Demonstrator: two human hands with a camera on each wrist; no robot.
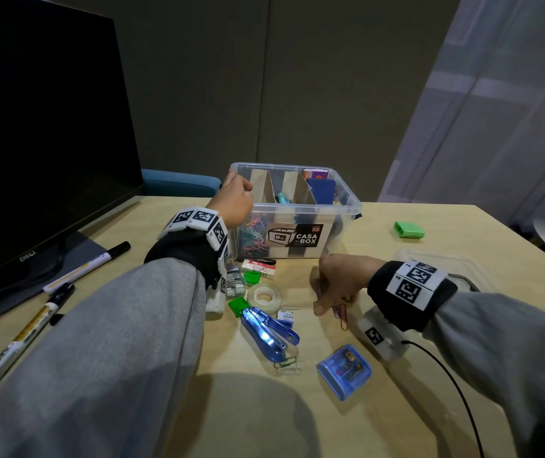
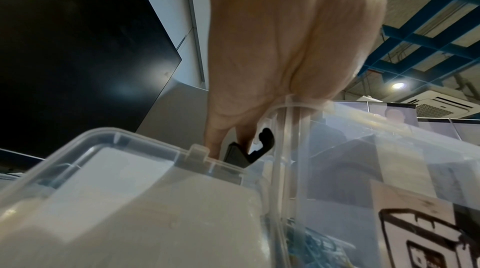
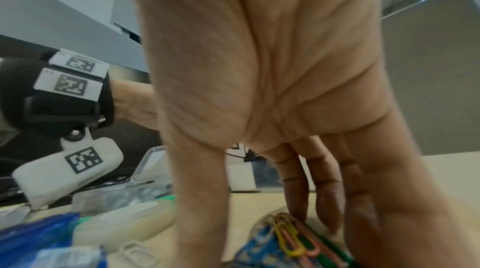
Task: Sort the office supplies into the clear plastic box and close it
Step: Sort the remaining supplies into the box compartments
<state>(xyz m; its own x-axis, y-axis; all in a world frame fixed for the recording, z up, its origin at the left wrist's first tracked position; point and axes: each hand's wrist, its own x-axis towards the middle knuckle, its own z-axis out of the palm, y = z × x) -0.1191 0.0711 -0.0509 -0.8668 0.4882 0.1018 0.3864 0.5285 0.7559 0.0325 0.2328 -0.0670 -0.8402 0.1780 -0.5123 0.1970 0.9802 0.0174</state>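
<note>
Fingers [image 3: 330,200] of the right hand [image 1: 340,282] are extended, tips pressing coloured paper clips [image 3: 293,237] on the table [image 1: 462,233], lower centre-right. The left hand [image 1: 233,201] straddles the clear plastic box [image 1: 330,206] rim at centre, apparently gripping it beside a black latch [image 2: 259,149]. Tape roll [image 1: 264,295], stapler [image 1: 264,335] and sharpener [image 1: 345,370] crowd the foreground, and the lid [image 1: 459,259] lies right.

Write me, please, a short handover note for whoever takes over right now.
Left hand grips the left rim of the clear plastic box.
Right hand rests its fingertips on the table around loose paper clips, not yet lifted.
Done: coloured clips and a few items sit in the box.
To do: these clips, stapler, tape roll, blue sharpener, eraser, markers; then fit the lid, lying to the right.
</note>
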